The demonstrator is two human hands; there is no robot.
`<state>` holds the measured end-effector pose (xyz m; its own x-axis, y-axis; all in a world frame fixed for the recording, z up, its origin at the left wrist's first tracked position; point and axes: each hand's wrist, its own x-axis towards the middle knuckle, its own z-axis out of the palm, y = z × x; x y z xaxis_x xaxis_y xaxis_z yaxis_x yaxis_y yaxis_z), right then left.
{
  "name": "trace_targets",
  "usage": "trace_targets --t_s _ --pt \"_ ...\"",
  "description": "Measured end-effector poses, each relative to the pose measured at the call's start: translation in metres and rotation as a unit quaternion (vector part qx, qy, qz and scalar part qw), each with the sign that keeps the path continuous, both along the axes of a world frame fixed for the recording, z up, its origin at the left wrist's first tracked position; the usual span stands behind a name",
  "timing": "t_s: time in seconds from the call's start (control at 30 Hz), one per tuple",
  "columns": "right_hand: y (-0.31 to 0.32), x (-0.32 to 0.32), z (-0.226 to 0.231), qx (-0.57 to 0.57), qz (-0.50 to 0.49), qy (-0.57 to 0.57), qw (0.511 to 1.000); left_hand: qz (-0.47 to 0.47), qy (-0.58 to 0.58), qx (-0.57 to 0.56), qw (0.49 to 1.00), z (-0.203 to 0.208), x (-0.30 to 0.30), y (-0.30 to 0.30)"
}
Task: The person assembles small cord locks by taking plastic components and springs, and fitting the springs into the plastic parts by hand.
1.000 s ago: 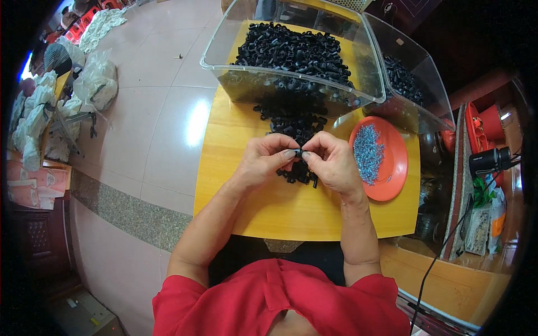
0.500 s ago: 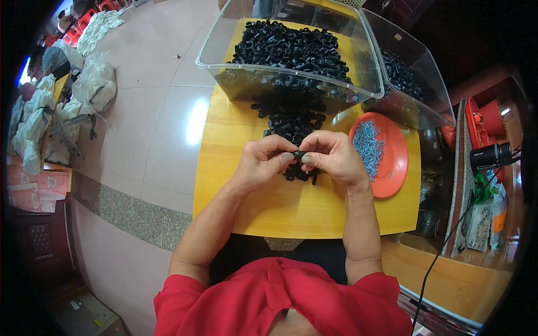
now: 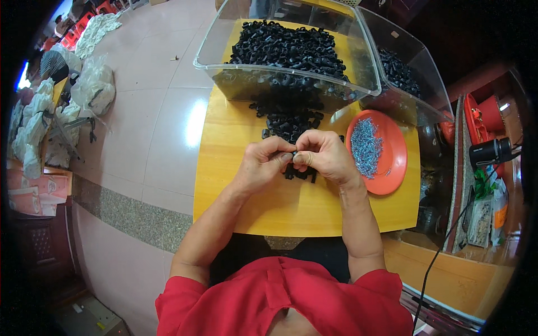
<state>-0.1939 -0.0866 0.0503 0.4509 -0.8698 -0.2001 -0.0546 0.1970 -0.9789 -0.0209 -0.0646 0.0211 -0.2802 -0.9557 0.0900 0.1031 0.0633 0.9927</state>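
My left hand [image 3: 263, 161] and my right hand [image 3: 326, 158] meet over the front of the loose pile of black plastic parts [image 3: 290, 124]. Both hands are closed in a pinch, thumb against index finger, fingertips touching or nearly so. A small black plastic part sits at the left fingertips, mostly covered by them. What the right fingertips pinch is too small and hidden to make out; a tiny pale glint shows there. Right of my right hand lies an orange-red plate [image 3: 397, 162] with a heap of small silvery-blue metal pieces [image 3: 365, 148], which look like screws.
A clear plastic bin [image 3: 224, 84] of black parts stands at the back of the yellow table [image 3: 224, 162]. Beside it is a second clear bin [image 3: 420, 103] with more parts. A black cylindrical device [image 3: 490, 152] with a cable is at the right.
My right hand has shifted slightly left and its fingers have curled in more. The black part that showed between the fingertips is now mostly hidden. The whole view has moved slightly.
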Motion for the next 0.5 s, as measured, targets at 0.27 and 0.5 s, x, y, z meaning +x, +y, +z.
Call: trace_targets --t_s 0.27,0.5 --pt "0.011 -0.024 0.052 -0.141 -0.146 0.053 0.978 0.051 0.138 0.005 0.989 0.012 0.003 0.010" --pt "-0.047 -0.132 0.097 -0.431 -0.431 0.353 0.710 -0.315 0.209 -0.163 0.912 0.118 -0.020 0.067"
